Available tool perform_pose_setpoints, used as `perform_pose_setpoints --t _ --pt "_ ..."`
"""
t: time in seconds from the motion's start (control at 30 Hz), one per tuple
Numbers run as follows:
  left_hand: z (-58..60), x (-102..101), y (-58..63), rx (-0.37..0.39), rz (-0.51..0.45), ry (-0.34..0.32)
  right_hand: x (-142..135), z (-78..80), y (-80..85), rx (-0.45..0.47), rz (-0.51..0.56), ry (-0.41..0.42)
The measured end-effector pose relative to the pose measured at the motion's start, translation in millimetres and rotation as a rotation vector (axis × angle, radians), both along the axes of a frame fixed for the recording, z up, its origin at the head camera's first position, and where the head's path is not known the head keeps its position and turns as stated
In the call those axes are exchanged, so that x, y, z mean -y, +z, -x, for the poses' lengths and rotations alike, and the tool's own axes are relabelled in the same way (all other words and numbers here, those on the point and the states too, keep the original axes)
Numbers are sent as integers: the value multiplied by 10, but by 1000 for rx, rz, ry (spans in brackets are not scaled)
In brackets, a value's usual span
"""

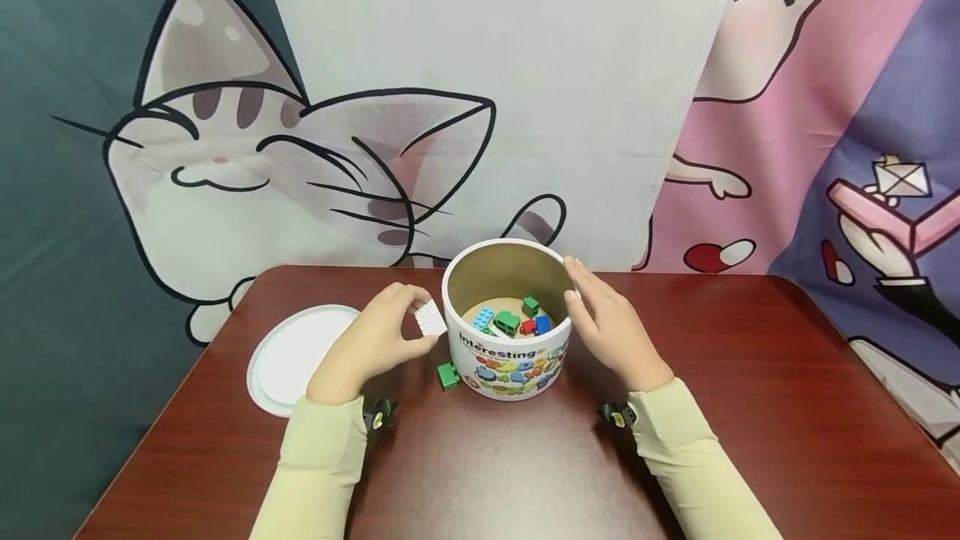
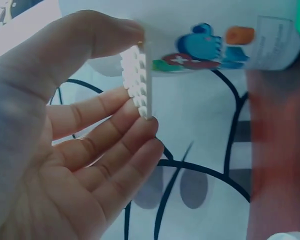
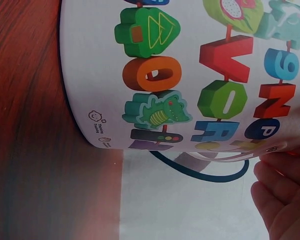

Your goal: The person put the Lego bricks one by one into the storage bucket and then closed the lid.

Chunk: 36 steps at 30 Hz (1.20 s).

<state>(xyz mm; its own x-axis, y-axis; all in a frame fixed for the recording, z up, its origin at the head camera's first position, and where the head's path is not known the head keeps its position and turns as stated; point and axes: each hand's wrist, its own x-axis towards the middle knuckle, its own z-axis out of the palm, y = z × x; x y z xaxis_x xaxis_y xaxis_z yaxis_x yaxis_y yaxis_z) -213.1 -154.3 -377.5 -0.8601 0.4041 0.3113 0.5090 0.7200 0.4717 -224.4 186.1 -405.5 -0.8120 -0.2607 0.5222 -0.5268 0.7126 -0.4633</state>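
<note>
My left hand (image 1: 367, 344) pinches a white studded building plate (image 1: 431, 319) between thumb and fingertips, just left of the bucket's rim. In the left wrist view the plate (image 2: 142, 82) stands edge-on, its studs facing the palm. The white round bucket (image 1: 510, 377), printed with colourful toys, stands upright. Against its right side, near the rim, rests my right hand (image 1: 618, 332) with fingers extended. Inside lie several building bricks: a light blue brick (image 1: 483, 319), green bricks (image 1: 507, 322), a red brick (image 1: 528, 327) and a blue brick (image 1: 542, 324).
A green brick (image 1: 447, 376) lies on the brown table (image 1: 510, 473) at the bucket's lower left. The round white lid (image 1: 285, 357) lies flat at the left, partly behind the left hand. A cartoon-printed cloth (image 1: 570, 65) hangs behind the table.
</note>
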Motion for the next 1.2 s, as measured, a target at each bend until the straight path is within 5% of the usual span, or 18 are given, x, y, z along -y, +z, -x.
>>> perform_pose_setpoints --t 0.43,0.73,1.0,1.2 --pt "-130 -44 179 -104 -191 9 0 -6 4 15 1 0" --pt "-139 -291 175 -189 -309 -10 2 -13 6 20 -3 0" --pt "-26 -586 262 -166 -268 16 -1 -19 -7 30 0 2" --pt "113 -764 382 -77 -158 16 3 -26 -6 22 0 -1"
